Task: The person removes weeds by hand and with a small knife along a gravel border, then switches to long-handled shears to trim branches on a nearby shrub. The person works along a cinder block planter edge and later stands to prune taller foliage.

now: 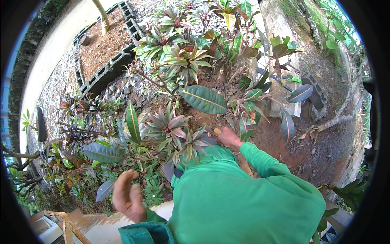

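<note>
My right hand point(230, 138), at the end of a green sleeve, is closed around a wooden handle point(217, 131) low over reddish-brown soil point(268, 134). What the handle belongs to is mostly hidden by leaves and clothing. My left hand point(129, 195) is raised at the lower left with curled, parted fingers and nothing visible in it. Beside it are a dark oval leaf point(105, 189) and low green weeds point(152, 184). Between the hands grows a rosette plant with pinkish-green leaves point(169, 125). A large croton-like leaf point(204, 99) with a yellow midrib spreads above the right hand.
Hollow concrete blocks point(106, 70) edge a soil bed at the upper left. A concrete slab point(278, 33) runs along the upper right, with a loose block point(315, 91) near its end. Bare branches point(338, 117) reach in from the right. A rusty metal frame point(68, 224) stands lower left.
</note>
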Tool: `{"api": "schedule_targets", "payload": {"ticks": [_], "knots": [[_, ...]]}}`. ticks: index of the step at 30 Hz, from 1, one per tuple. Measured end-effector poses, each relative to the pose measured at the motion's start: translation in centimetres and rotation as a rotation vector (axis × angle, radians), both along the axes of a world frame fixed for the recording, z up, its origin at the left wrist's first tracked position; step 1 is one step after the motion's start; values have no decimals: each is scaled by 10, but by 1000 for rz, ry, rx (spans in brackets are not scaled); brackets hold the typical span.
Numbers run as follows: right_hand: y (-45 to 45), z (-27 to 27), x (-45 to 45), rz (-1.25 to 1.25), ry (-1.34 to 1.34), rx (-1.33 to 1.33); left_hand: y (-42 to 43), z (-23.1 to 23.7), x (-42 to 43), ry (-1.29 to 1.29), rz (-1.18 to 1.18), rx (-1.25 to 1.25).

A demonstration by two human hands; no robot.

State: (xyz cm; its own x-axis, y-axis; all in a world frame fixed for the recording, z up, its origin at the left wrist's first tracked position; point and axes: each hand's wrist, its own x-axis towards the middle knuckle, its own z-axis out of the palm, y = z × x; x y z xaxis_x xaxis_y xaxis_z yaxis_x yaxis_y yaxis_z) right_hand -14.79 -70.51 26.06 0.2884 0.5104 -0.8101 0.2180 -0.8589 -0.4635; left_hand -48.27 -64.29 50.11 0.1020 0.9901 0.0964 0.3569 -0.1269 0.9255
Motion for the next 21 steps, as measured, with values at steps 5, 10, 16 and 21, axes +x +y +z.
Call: {"api": "schedule_targets", "payload": {"ticks": [5,10,16,21], "knots": [[-42,-38,8,-55,35,263,54,-101,189,-46,-731,-413],[-70,-77,7,156,-357,569,90,-230,279,325,-670,-288],[-56,-28,10,-191,-453,793,137,-301,337,587,-567,-82],[-49,26,30,-462,-111,722,140,-316,363,157,-577,-576]]}}
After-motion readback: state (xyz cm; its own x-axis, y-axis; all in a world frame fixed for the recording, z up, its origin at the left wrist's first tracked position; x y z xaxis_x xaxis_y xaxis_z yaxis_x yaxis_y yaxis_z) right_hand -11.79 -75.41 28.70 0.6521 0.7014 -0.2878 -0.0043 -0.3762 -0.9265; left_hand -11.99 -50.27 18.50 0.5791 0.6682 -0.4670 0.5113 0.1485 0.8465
